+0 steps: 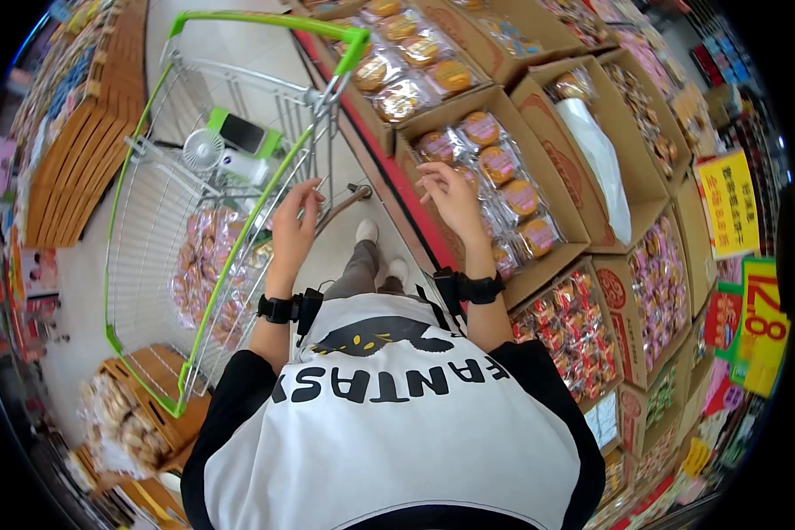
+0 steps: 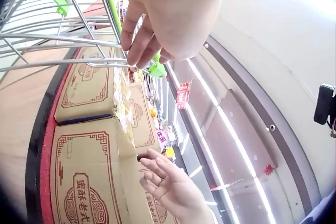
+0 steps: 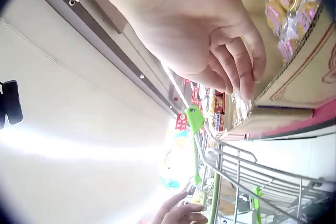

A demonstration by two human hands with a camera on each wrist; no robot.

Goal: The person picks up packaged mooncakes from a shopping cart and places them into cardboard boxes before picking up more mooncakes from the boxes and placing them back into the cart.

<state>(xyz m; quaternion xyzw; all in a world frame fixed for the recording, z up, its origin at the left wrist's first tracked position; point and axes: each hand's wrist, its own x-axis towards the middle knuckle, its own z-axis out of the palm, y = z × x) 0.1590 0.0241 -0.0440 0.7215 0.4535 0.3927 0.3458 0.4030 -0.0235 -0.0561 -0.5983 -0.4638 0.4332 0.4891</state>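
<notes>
My left hand point(image 1: 294, 221) hovers beside the green-rimmed shopping cart point(image 1: 205, 329), its fingers loosely bent and holding nothing. In the left wrist view the same hand point(image 2: 170, 11) overlaps the cart's wires. My right hand point(image 1: 458, 205) is raised at the near edge of a cardboard box point(image 1: 552, 265) of round, individually wrapped cakes point(image 1: 496, 165). The right wrist view shows this hand point(image 3: 205, 35) with relaxed fingers and nothing in them. Inside the cart lie many pink-wrapped packets point(image 1: 208, 256), a small white fan point(image 1: 203, 150) and a dark-screened device point(image 1: 242, 133).
More open boxes of wrapped snacks point(image 1: 570, 336) line the right side, with a white plastic bag point(image 1: 594, 163) across one. Yellow price signs point(image 1: 729, 205) stand beyond them. A wooden slatted display point(image 1: 75, 177) is at the left. A wooden crate point(image 1: 155, 389) sits below the cart.
</notes>
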